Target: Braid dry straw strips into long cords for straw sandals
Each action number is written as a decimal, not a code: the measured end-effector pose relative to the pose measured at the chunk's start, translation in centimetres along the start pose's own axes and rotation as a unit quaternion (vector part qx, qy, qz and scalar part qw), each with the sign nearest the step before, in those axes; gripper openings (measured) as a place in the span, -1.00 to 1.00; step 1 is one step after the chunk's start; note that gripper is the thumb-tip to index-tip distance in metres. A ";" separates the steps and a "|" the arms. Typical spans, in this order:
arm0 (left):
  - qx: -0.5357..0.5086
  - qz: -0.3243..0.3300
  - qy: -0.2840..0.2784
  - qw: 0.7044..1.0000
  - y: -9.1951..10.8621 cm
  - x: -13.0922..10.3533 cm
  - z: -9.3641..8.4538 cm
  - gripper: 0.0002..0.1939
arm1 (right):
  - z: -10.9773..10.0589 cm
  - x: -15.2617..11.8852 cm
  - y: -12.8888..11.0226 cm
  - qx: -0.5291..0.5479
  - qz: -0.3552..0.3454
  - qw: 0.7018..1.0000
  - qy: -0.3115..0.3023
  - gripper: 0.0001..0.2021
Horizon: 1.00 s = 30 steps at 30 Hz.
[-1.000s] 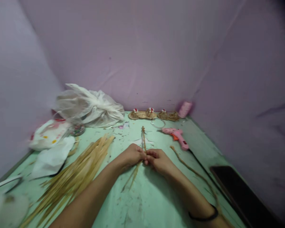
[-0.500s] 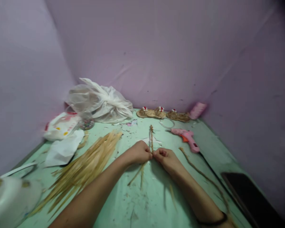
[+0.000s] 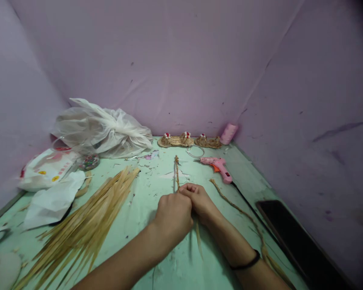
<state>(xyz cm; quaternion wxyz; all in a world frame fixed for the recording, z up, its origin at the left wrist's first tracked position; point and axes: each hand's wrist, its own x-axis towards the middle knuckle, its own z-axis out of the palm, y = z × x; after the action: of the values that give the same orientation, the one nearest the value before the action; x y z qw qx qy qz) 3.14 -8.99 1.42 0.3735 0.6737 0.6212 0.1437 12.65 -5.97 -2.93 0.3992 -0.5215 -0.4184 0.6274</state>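
A thin twisted straw cord runs upright from the far middle of the table to my hands, with a knot at its far tip. My right hand pinches the cord's near end between thumb and fingers. My left hand is closed in a fist against the right one, at the loose straw strands; its back hides the fingertips and most of what they grip. One pale strand trails below the hands. To the right lies another twisted cord, its near end splaying into loose straw.
A fan of dry straw strips spreads at left. Behind it are a white plastic bag, a wipes pack and white paper. Woven straw pieces, pink thread, a pink glue gun and a phone also lie around.
My left hand has turned and moved nearer, its back now covering the hanging strands. The right hand keeps its pinch at the cord. The whole view has shifted so things appear further left.
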 end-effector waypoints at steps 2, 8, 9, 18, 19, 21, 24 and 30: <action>0.047 0.020 0.033 0.998 -0.2 0.5 -1.5 -0.89 | -0.2 0.0 -0.1 0.005 0.003 1.000 -0.009 -0.84; -0.239 -0.145 -0.017 0.960 -1.9 2.9 -3.8 -0.81 | -0.4 0.0 -0.4 -0.040 -0.005 0.998 -0.047 -0.77; -0.283 -0.147 -0.067 0.945 -2.2 3.3 -3.4 -0.83 | -0.4 0.0 -0.4 -0.041 -0.011 0.998 -0.054 -0.77; -0.243 -0.143 -0.115 0.952 -3.5 4.2 -2.4 -0.86 | -1.5 0.9 -0.4 -0.187 -0.066 0.972 -0.127 -0.88; -0.243 -0.137 -0.118 0.953 -3.3 4.1 -2.5 -0.88 | -1.6 0.9 -0.4 -0.225 -0.081 0.963 -0.125 -0.89; -0.249 -0.126 -0.113 0.954 -3.0 4.0 -2.5 -0.91 | -1.7 0.4 -0.8 -0.331 -0.132 0.930 -0.092 -0.90; -0.243 -0.120 -0.089 0.959 -2.2 3.8 -2.2 -0.90 | -1.5 -0.8 -1.9 -0.491 -0.185 0.851 0.004 -0.87; -0.273 -0.132 -0.068 0.951 -1.8 3.7 -1.5 -0.82 | 0.2 -3.1 -3.4 -0.638 -0.100 0.760 0.075 -0.79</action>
<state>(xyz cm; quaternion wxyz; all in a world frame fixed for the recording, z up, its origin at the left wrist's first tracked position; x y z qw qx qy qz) 1.53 -5.11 0.28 0.6002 0.4663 0.6148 0.2107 13.12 -7.80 1.27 0.0645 -0.6560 -0.7405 0.1311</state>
